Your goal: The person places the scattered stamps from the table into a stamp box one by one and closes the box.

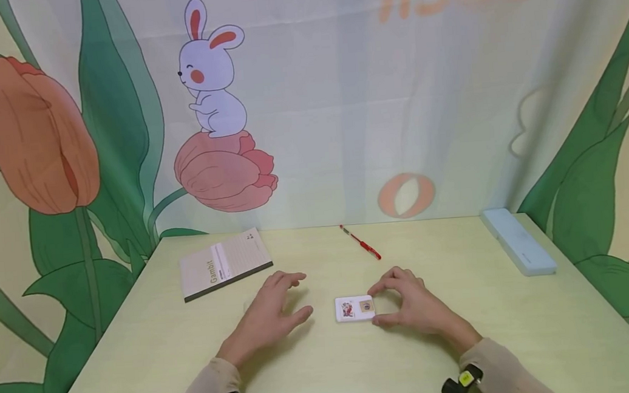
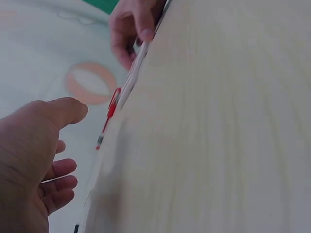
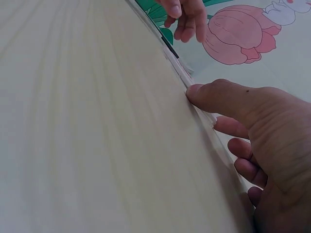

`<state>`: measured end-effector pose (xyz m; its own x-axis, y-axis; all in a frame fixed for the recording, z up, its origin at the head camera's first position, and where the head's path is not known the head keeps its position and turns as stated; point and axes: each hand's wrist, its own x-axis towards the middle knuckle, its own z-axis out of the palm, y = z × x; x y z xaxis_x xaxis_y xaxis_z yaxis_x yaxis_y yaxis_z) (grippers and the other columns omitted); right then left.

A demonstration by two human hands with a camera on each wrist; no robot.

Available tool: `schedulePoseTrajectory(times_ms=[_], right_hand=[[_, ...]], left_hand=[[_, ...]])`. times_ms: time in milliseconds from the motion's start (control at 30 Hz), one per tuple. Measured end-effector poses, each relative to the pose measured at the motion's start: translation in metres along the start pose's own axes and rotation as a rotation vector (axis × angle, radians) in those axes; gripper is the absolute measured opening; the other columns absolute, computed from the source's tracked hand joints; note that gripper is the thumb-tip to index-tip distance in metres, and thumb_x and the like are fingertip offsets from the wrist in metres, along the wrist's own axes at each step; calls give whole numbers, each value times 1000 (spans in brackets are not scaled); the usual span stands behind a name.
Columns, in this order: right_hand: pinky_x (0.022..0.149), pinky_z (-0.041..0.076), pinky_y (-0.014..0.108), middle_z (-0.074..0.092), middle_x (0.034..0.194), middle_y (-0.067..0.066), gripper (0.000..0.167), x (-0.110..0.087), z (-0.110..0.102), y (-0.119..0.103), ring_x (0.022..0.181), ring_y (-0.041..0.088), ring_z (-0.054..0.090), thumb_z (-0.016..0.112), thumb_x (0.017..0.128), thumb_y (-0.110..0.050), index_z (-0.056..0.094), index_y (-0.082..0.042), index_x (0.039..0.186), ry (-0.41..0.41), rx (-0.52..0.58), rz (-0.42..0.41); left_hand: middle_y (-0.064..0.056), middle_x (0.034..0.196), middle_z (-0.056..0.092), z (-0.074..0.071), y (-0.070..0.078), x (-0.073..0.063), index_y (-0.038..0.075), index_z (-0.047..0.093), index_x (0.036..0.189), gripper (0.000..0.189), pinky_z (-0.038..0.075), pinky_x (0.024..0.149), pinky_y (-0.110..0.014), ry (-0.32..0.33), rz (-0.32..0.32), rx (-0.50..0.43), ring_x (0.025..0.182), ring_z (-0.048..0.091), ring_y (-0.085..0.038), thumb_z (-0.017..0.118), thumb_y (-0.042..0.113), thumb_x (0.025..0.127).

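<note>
A flat white rectangular object (image 1: 354, 309) with rounded corners lies on the table, bearing a small cartoon picture on its left part and a tan square on its right. My right hand (image 1: 416, 302) pinches its right end, thumb at the near corner and index finger at the far one. To the left of it, my left hand (image 1: 270, 314) is held over the table with nothing in its grasp, thumb and fingers spread apart. The left wrist view shows the white object (image 2: 132, 80) edge-on, beyond the left thumb.
A red pen (image 1: 361, 242) lies behind the white object. At the back left is a notebook (image 1: 225, 265) marked "Gambit"; at the back right, a long light-blue case (image 1: 517, 242). A printed curtain (image 1: 308, 111) hangs behind the table (image 1: 327, 372).
</note>
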<state>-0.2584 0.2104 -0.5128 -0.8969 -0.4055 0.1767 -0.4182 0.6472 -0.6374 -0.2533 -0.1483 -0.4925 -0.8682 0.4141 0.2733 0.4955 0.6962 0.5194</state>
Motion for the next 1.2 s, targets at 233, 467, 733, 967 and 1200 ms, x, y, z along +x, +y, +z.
schedulePoseTrajectory(times_ms=[233,467,733,967,1200], right_hand=[[108,32,54,60,125,-6,47,1,1,0,125,23,51,102,80,-37,80,-32,122,-3,7,-8],[109,32,55,61,127,-6,47,3,-1,-3,126,24,50,101,81,-39,79,-32,122,-6,1,-2],[109,32,54,61,126,-8,47,2,1,-2,126,22,50,102,81,-36,79,-33,122,-12,2,8],[110,31,53,61,125,-9,47,2,0,-1,127,22,51,102,81,-34,79,-33,122,-11,8,10],[109,32,54,61,125,-7,46,0,-1,0,127,23,50,101,82,-36,79,-33,122,-11,-4,11]], left_hand=[[-5,147,62,-25,-32,-19,16,61,156,74,47,118,-55,40,-64,67,135,60,-29,90,42,93],[-5,136,65,-39,-66,-42,16,64,154,81,52,106,-53,63,-125,97,119,61,-25,95,48,86],[1,125,61,-39,-80,-50,13,70,149,76,48,100,-49,51,-143,86,109,53,-20,94,52,88],[2,116,61,-40,-79,-48,16,79,132,62,48,96,-45,57,-172,82,102,53,-17,95,54,86],[6,106,61,-40,-76,-48,19,81,120,61,50,92,-44,99,-203,121,98,54,-17,100,58,76]])
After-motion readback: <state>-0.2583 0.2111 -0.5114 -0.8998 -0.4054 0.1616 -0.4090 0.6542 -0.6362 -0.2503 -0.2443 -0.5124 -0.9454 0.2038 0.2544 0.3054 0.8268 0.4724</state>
